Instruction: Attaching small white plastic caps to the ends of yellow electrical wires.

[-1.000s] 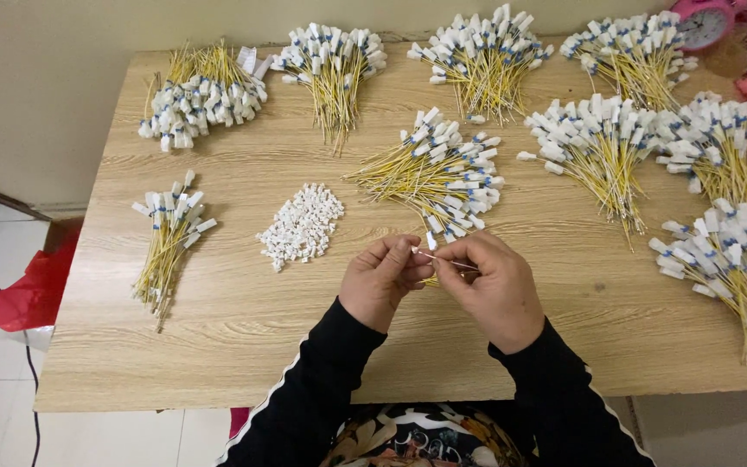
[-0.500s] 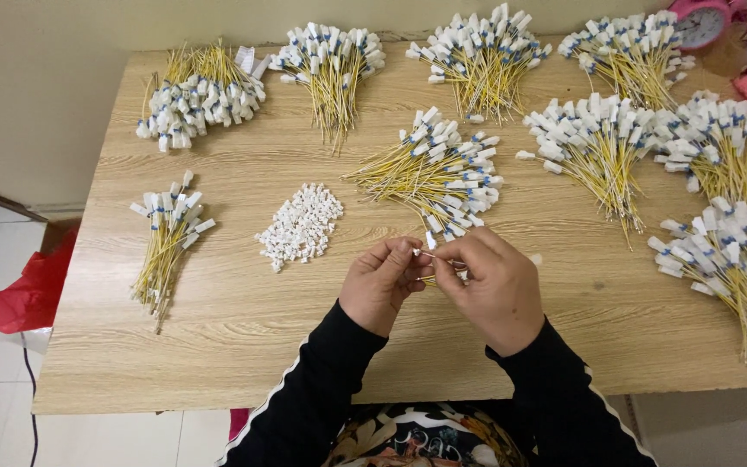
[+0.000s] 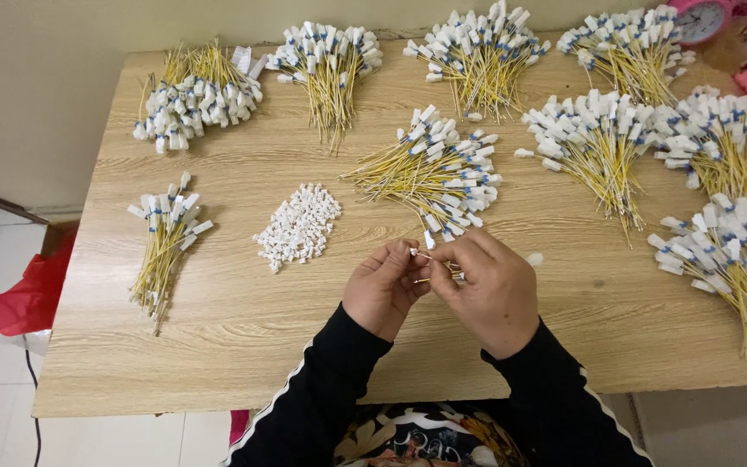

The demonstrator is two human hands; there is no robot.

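Item: thin yellow wire [image 3: 426, 257], lying roughly level between both hands just above the wooden table [image 3: 244, 346]. Left hand [image 3: 384, 288] is pinching its left end; right hand [image 3: 486, 290] is pinching the other end. Pile of small white caps [image 3: 297, 227] is sitting nearer the left hand; the nearest wire bundle [image 3: 434, 173] is lying just beyond the fingertips.

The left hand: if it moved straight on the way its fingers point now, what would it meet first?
The left hand points right, so it would probably first meet the right hand, whose fingertips it nearly touches around a thin yellow wire with white connector.
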